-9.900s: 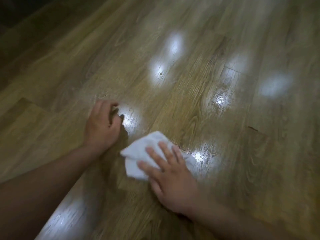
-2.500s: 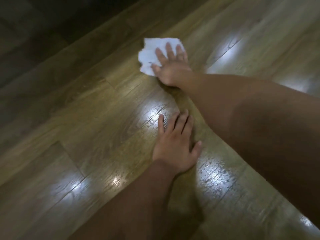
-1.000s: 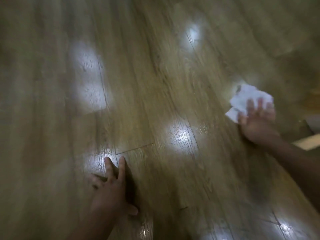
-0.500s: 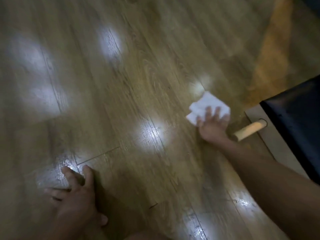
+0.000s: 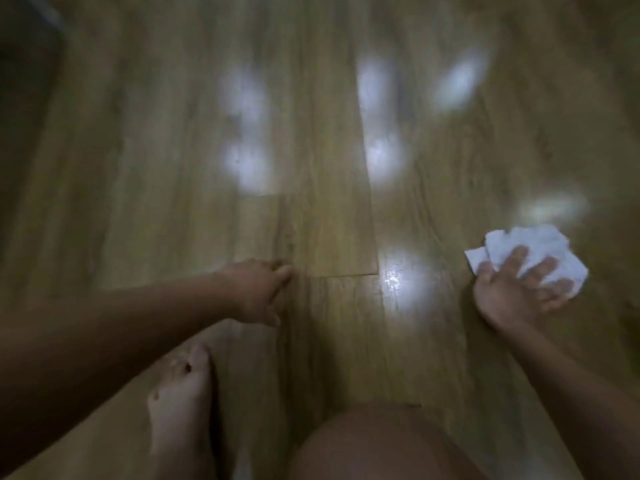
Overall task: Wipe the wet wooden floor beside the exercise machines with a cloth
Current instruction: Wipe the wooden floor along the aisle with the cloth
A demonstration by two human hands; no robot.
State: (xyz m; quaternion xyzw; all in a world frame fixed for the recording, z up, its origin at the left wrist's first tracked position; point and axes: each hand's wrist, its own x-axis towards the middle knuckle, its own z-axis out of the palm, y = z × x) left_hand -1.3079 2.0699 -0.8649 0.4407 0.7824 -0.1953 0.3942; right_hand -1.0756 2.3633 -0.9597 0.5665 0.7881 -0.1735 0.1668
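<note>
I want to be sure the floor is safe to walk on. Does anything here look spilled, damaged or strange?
One thing: a shiny speckled patch on the wooden floor, between the left hand and the right hand pressing the white cloth, looks wet and unwiped. No damage visible, though the picture is blurred.

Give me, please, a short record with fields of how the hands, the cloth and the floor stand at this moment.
floor: wooden floor, glossy, with bright light patches
cloth: white cloth, crumpled, lying on the floor at the right
right hand: right hand presses the cloth with spread fingers
left hand: left hand rests on the bare floor, holding nothing
also in view: bare foot, knee
sharpness: motion-blurred
</note>
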